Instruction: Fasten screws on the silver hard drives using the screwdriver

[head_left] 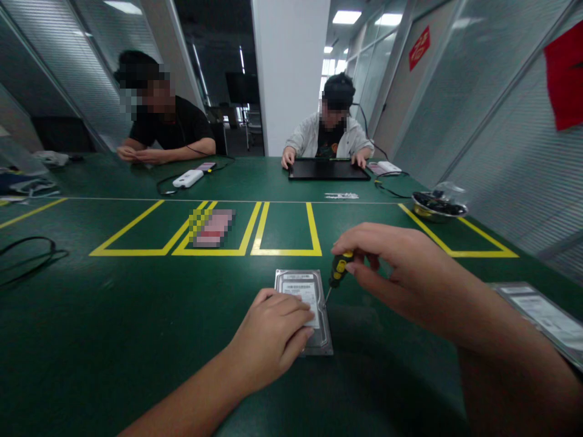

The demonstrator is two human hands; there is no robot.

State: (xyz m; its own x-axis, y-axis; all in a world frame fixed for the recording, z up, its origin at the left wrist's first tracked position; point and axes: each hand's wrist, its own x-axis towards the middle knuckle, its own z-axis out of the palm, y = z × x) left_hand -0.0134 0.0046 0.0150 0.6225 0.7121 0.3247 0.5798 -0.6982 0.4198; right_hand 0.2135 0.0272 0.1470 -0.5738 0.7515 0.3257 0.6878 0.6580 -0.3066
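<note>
A silver hard drive (304,290) with a white label lies flat on the green table in front of me. My left hand (277,331) lies across its left and middle parts, fingers curled over the label and holding it in place. In my right hand (380,264) is a small black and yellow screwdriver (339,267), pinched by its handle. Its thin shaft slants down, with the tip at the drive's right edge. Whether a screw sits under the tip is too small to tell.
Another hard drive (542,315) lies at the right, partly behind my forearm. A bowl of dark parts (439,203) stands at the back right. Yellow tape (286,252) marks off areas, one with a pink item (214,229). Opposite, a person (330,130) holds a black panel (328,170); another person (168,124) sits left.
</note>
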